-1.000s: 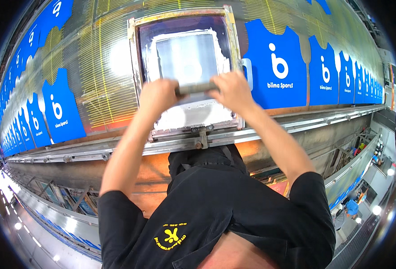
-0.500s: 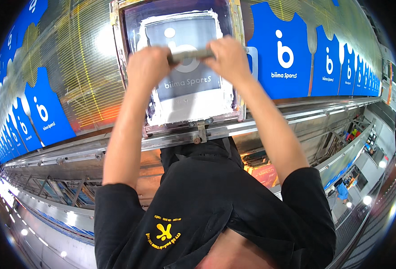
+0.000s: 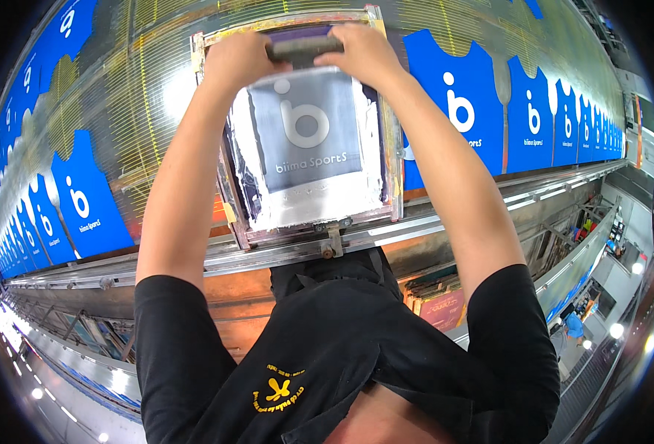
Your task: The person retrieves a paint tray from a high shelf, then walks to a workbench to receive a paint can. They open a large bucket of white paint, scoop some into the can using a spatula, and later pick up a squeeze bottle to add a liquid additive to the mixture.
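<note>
Both my hands grip a squeegee (image 3: 305,50) by its long handle, at the far end of a screen printing frame (image 3: 394,166). My left hand (image 3: 240,61) is closed round the handle's left end. Round its right end, my right hand (image 3: 365,56) is closed too. Below the squeegee lies the frame's grey mesh (image 3: 316,152), with a pale round emblem and lettering and smears of white ink around it. The squeegee's lower edge is mostly hidden by its handle and my fingers.
Blue sleeveless shirt pieces (image 3: 456,81) with white prints line the long table on both sides. A metal rail (image 3: 475,200) runs along its near edge, with a clamp (image 3: 334,243) at the frame. Dark red flat stock (image 3: 442,307) sits under the table.
My hands have pushed the squeegee away from me, from the middle of the mesh to the frame's far end. The whole scene sits slightly lower in view.
</note>
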The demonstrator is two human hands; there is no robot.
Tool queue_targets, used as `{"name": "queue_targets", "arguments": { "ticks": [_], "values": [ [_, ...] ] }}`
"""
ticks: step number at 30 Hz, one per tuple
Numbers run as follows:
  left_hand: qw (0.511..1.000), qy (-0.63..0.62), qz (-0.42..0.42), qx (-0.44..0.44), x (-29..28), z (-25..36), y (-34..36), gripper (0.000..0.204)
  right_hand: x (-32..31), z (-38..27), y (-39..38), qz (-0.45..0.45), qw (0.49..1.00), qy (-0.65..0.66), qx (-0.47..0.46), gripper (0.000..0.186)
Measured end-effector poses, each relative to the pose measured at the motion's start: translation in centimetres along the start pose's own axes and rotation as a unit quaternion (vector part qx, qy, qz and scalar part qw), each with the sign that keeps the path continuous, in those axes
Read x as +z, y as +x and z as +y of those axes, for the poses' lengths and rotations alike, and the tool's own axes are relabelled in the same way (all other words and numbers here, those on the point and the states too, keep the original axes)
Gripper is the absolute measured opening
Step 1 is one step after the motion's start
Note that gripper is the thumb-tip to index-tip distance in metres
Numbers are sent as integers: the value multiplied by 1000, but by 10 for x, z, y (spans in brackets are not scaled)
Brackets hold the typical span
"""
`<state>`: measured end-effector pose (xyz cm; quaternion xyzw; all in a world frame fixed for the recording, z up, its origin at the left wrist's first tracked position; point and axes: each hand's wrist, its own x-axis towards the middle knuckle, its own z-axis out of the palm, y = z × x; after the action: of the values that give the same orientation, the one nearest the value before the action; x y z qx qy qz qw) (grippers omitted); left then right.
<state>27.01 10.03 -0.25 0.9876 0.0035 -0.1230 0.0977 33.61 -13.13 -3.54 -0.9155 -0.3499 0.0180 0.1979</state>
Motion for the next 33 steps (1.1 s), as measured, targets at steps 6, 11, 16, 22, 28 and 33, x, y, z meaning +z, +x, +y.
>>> {"name": "queue_targets", "arguments": {
  "ticks": [6,11,16,22,28,33],
  "values": [
    [996,-23,81,18,48,10,-46,49,29,-5,-53,55,998,11,-29,39],
    [996,-65,61,23,77,60,-171,35,18,-59,-183,19,997,72,-34,35],
    [996,-66,-53,5,84,78,-210,47,12,-76,-231,-36,993,110,-9,44],
    [950,-135,-278,-36,83,68,-169,60,14,-53,-189,-309,939,125,86,63],
    [944,-186,-270,25,37,49,-118,57,-18,-9,-167,-109,932,281,204,45],
    [984,-122,-121,40,-5,18,-59,52,-1,41,-165,179,906,180,338,41]
  ]
}}
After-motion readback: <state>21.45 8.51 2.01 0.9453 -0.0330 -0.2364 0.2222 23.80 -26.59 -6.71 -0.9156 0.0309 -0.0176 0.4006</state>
